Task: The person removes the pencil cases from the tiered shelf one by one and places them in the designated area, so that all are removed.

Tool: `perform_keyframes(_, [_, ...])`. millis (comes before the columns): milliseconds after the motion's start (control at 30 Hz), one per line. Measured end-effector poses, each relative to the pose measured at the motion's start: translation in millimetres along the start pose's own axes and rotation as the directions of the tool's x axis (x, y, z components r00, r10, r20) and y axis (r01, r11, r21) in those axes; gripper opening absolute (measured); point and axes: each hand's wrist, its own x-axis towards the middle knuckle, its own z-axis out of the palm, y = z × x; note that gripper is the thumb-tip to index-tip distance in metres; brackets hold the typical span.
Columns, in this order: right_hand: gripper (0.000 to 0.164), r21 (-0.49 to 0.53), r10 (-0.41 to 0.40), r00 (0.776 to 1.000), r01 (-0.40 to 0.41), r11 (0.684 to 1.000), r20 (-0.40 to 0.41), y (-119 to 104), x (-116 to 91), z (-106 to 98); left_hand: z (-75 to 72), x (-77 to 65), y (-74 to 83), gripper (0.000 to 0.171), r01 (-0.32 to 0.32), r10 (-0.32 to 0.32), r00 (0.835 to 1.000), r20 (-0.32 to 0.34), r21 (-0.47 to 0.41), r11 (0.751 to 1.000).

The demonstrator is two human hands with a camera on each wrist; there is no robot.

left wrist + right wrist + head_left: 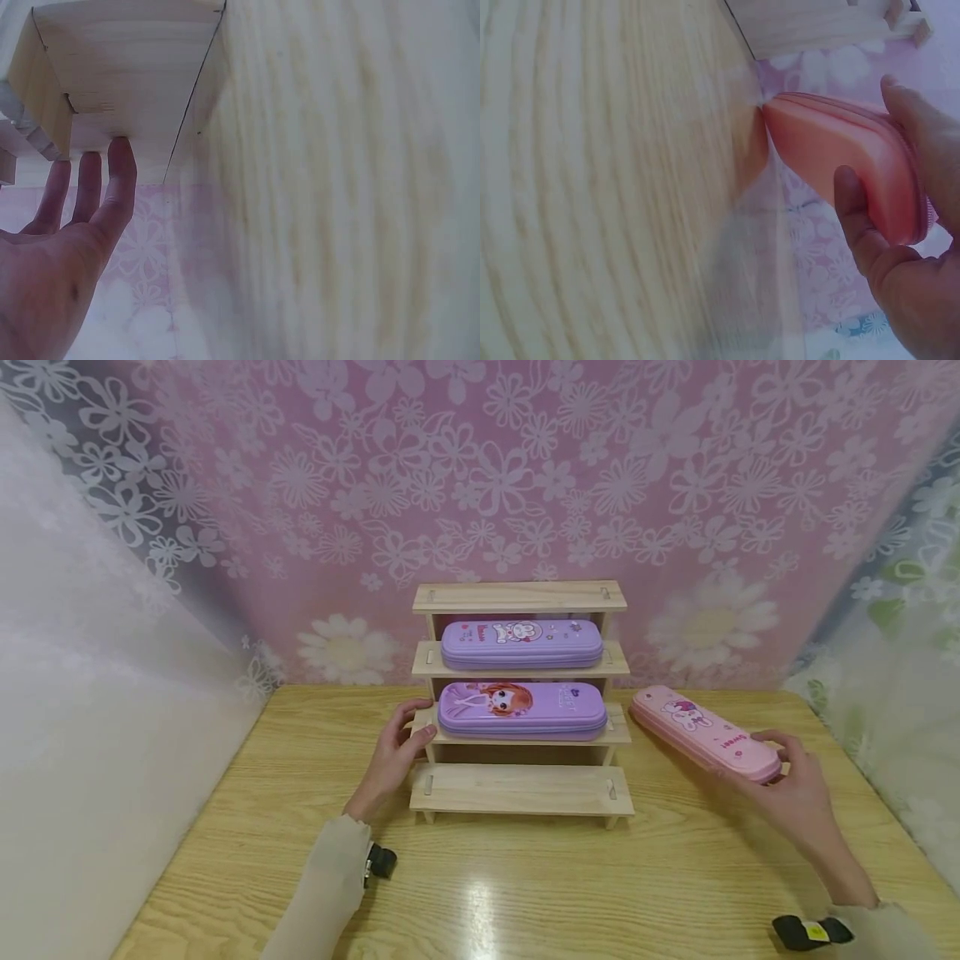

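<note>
Steady pink case (703, 732) with right grip (801, 792) clamped round its end; brace wooden rack (519, 789) lightly with left grip (393, 756) (spread apart).

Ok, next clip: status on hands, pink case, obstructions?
Left hand touching wooden stand at its left side. Right hand gripping pink case by one end, right of stand. Nothing visible between them.
</note>
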Motion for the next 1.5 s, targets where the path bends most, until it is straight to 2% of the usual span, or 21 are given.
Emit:
perform_keyframes(167, [0.069,0.040,0.000,0.991,-0.005,0.999,0.131,-0.6,-4.0,8.4,0.7,-1.2,2.1,0.042,0.011,-0.011,1.000,0.009,-0.002,1.000])
perform_keyframes(300, [0.068,0.084,0.012,0.975,-0.032,0.996,0.223,-1.3,-8.2,11.1,0.2,-0.3,0.5,0.042,0.013,-0.013,1.000,0.010,-0.017,1.000])
perform_keyframes(400, [0.073,0.104,0.032,0.958,-0.064,0.993,0.285,-2.8,-10.4,12.3,-0.4,0.4,-0.6,0.041,0.007,-0.006,1.000,0.007,-0.019,1.000])
perform_keyframes(600, [0.086,0.036,0.085,0.928,-0.105,0.994,0.363,-9.8,-13.3,15.9,-0.9,0.5,-0.2,0.042,-0.001,0.001,1.000,0.003,-0.011,1.000])
perform_keyframes(900, [0.091,-0.072,0.132,0.919,-0.113,0.991,0.373,-17.9,-14.8,28.3,-0.5,-0.1,1.7,0.042,0.016,-0.016,1.000,0.010,-0.002,1.000])
perform_keyframes(1067, [0.089,-0.124,0.127,0.914,-0.085,0.989,0.385,-17.3,-14.3,32.2,-0.4,-0.2,1.8,0.042,0.018,-0.017,1.000,0.019,-0.008,1.000])
perform_keyframes(1267, [0.088,-0.147,0.112,0.913,-0.058,0.987,0.393,-17.3,-14.0,32.5,-1.0,0.8,3.8,0.042,-0.005,0.005,1.000,0.000,0.039,0.999])
perform_keyframes(1400, [0.084,-0.154,0.047,0.936,0.008,0.988,0.350,-19.2,-13.3,28.6,-1.1,0.6,6.2,0.041,-0.027,0.027,1.000,0.006,0.054,0.998])
perform_keyframes(1500, [0.076,-0.148,-0.045,0.970,0.083,0.985,0.240,-21.9,-12.0,25.3,-0.7,0.1,8.6,0.041,-0.026,0.025,1.000,0.013,0.053,0.998])
